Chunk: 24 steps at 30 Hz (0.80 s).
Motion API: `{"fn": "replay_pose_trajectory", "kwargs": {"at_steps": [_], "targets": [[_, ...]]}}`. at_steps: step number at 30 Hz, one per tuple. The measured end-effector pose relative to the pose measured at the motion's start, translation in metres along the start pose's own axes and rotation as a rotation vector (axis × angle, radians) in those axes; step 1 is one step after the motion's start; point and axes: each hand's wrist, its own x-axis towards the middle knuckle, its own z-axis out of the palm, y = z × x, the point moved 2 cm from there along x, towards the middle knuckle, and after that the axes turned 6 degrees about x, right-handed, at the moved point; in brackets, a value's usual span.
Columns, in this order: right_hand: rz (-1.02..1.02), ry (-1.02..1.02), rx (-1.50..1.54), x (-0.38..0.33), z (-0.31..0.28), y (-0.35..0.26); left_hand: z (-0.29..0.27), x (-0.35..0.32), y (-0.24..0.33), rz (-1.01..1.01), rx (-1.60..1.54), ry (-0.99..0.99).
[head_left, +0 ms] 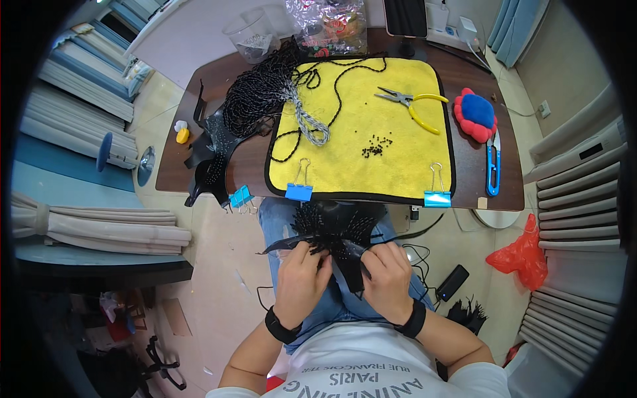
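Note:
On my lap, at the table's front edge, lies a black leather-like piece (340, 225) with many short strands or beads standing out from it. My left hand (302, 275) is closed on its left side, thumb and fingers pressed together near a pointed strip. My right hand (391, 273) pinches its right side, where a flap hangs down between my legs. The fingertips are partly hidden by the dark material, so any needle or thread there is too small to make out. A yellow mat (358, 176) with black edging lies just beyond, holding small black beads (377, 147).
Yellow-handled pliers (418, 99) rest on the mat near a grey cord hank (312, 129) and black cord (259, 99). Binder clips (299, 191) grip its front edge. Right: a red-blue pincushion (476, 116) and blue snips (493, 172). Left: another black piece (215, 156).

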Motion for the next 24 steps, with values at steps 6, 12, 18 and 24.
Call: {"fn": "replay_pose_trajectory", "kwargs": {"at_steps": [6, 12, 18, 24], "targets": [[0.085, 0.034, 0.225, 0.005, 0.003, -0.004, 0.002, -0.009, 0.000, -0.154, -0.250, 0.042], [0.456, -0.039, 0.732, 0.002, 0.021, -0.009, 0.011, -0.006, 0.001, -0.287, -0.406, 0.008], [0.499, -0.071, 0.950, 0.002, 0.024, 0.003, 0.012, -0.011, -0.002, -0.344, -0.538, 0.024], [0.589, -0.075, 1.035, -0.001, 0.024, 0.002, -0.010, -0.009, 0.004, -0.319, -0.570, 0.022]]}}
